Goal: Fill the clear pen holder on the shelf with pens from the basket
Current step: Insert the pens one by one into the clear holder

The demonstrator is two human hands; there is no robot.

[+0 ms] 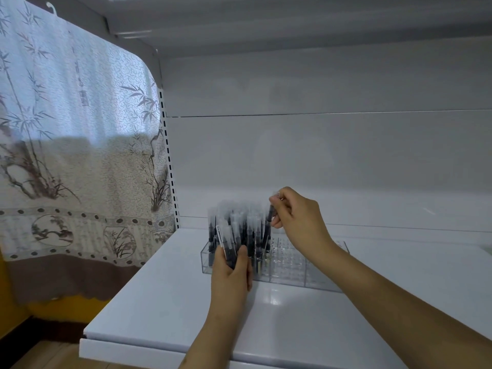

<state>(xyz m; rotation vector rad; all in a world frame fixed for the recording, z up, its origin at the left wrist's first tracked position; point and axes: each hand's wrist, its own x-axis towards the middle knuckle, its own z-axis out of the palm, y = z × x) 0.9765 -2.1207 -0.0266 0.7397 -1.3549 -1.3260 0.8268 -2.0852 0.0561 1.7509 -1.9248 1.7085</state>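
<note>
A clear pen holder (pixel 298 265) with a grid of slots stands on the white shelf (pixel 165 310). Its left part is packed with several upright dark pens with frosted caps (pixel 239 222); the right slots stand bare. My left hand (pixel 231 270) grips a bunch of pens (pixel 226 243) just in front of the holder's left end. My right hand (pixel 295 214) pinches a single pen (pixel 271 213) by its upper part, upright at the right edge of the standing pens. The basket is out of view.
A white back panel and an upper shelf (pixel 266 27) close in the space above. A patterned curtain (pixel 74 155) hangs at the left beside a slotted upright (pixel 167 155). The shelf's front edge (pixel 133 352) runs near the bottom.
</note>
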